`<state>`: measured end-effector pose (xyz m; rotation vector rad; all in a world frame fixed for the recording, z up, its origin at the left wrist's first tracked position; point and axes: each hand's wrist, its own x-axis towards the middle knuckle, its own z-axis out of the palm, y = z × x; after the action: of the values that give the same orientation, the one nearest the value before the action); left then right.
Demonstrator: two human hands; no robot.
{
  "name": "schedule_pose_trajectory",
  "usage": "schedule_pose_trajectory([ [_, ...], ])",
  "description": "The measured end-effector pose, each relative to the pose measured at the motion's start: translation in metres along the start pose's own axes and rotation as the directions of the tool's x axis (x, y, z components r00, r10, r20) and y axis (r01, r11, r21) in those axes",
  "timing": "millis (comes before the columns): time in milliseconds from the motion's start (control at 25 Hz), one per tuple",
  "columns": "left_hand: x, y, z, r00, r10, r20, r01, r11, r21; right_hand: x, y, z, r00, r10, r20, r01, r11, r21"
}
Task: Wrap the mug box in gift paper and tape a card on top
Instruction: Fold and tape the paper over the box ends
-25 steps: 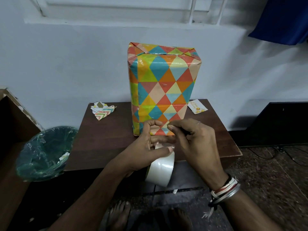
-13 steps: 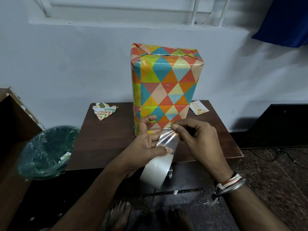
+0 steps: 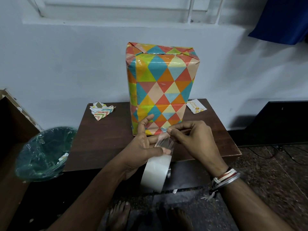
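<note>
The mug box [image 3: 160,87] stands upright on the brown table [image 3: 106,144], fully covered in bright triangle-patterned gift paper. A small white card [image 3: 196,106] with gold print lies flat on the table just right of the box. In front of the box my left hand [image 3: 145,147] holds a roll of clear tape [image 3: 155,174], thumb pressed on its top. My right hand [image 3: 195,139] pinches the loose end of the tape strip [image 3: 164,140] and holds it stretched up off the roll.
Crumpled scraps of gift paper [image 3: 101,111] lie at the table's back left. A green bin [image 3: 45,152] lined with plastic stands on the floor to the left. A white wall runs close behind the table. My bare feet show below the table's front edge.
My right hand has peeled the tape end off the roll and drawn a short strip upward. The roll has tilted lower in my left hand. The box and card have not moved.
</note>
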<state>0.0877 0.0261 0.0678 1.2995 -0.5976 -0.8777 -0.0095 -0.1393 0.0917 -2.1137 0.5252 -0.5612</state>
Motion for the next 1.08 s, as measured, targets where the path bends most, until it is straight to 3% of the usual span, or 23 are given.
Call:
schedule_pose_trajectory([
  [80,-0.002,0.002,0.0,1.0,0.003,-0.003,-0.003,1.0,0.012,0.006,0.008,-0.003,0.995,0.022,-0.096,-0.028,0.998,-0.062],
  [160,-0.004,0.004,-0.002,1.0,-0.004,-0.013,0.003,1.0,-0.006,0.015,0.027,-0.012,0.986,0.038,-0.165,-0.078,0.966,-0.247],
  [280,-0.004,0.008,-0.005,0.999,0.007,-0.031,-0.007,1.0,-0.008,0.02,0.06,-0.026,0.985,0.152,-0.081,-0.172,0.832,-0.528],
  [400,-0.005,0.009,-0.007,0.999,0.001,-0.045,0.0,1.0,0.014,0.017,0.083,-0.027,0.961,0.275,0.017,-0.189,0.704,-0.684],
  [480,-0.005,0.009,-0.006,0.999,-0.005,-0.037,0.006,0.999,0.033,0.018,0.088,-0.025,0.961,0.271,0.06,-0.146,0.678,-0.721],
  [640,-0.006,0.011,-0.009,0.998,-0.014,-0.056,0.015,1.0,0.021,0.023,0.086,-0.027,0.978,0.195,0.071,-0.095,0.724,-0.683],
  [760,-0.007,0.013,-0.009,0.998,-0.009,-0.057,0.01,1.0,0.015,0.022,0.088,-0.025,0.949,0.265,0.172,-0.041,0.644,-0.764],
  [1080,-0.008,0.016,-0.008,0.997,-0.014,-0.074,0.015,1.0,0.02,0.019,0.082,-0.025,0.957,0.245,0.156,-0.032,0.623,-0.782],
])
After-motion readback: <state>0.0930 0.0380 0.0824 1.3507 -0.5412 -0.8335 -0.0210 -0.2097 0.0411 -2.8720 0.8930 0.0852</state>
